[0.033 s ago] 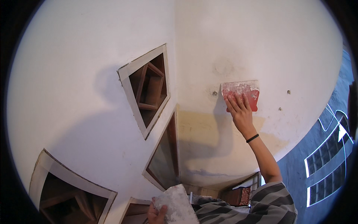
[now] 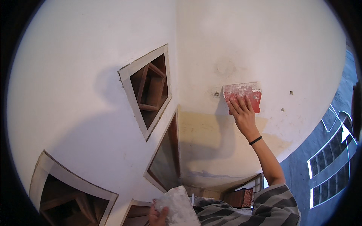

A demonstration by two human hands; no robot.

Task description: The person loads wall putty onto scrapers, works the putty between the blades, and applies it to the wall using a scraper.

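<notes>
Against the right-hand wall (image 2: 313,67), my right hand (image 2: 245,115) presses a red putty spreader (image 2: 242,94), its fingers laid along the back. White filler crusts the top part of the spreader, and its broad edge faces up. Just left of it is a small hole (image 2: 216,93) in the wall; two more small holes, one of them here (image 2: 291,92), show to the right. Low in the view, my left hand (image 2: 157,215) grips a flat plate smeared with whitish filler (image 2: 177,207), thumb on top. The rest of that hand is cut off by the lower edge.
The left wall (image 2: 71,75) meets the right one at a corner. Framed openings (image 2: 149,90) with brown wood inside stand in the left wall. A yellowish patch (image 2: 200,128) marks the right wall below my hand. Blue wall with dark window grids (image 2: 330,150) lies far right.
</notes>
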